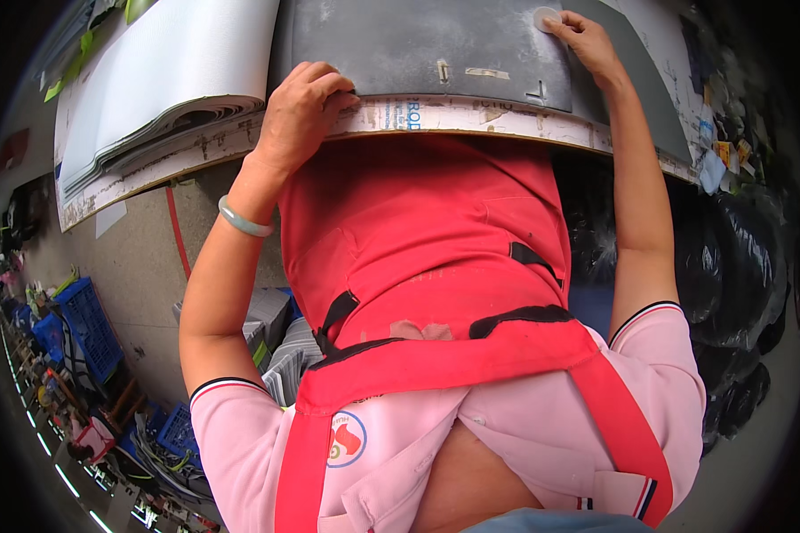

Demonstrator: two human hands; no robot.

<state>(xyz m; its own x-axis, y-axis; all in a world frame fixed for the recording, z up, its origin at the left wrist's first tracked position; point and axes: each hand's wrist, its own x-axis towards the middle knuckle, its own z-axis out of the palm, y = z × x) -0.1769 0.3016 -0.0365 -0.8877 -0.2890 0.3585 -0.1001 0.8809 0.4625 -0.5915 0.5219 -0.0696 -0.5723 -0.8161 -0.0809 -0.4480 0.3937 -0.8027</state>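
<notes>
A dark grey board point(400, 44) with whitish smears lies flat on the table before me. My right hand point(588, 46) pinches a white round disc point(547, 18) at the board's far right part. Near the board's front left corner, my left hand point(300, 114) is closed with its fingertips together. Something small and dark shows at those fingertips, but I cannot make out what it is. Strips of tan tape point(487, 74) are stuck on the board near its front edge, and a small black L-shaped mark point(536, 92) is at its front right.
A thick stack of folded white sheets point(182, 62) lies on the table to the left. The worn table edge point(471, 114) runs in front of my red apron. Black plastic bags point(738, 266) are piled at the right, and blue crates point(91, 329) stand on the floor at the left.
</notes>
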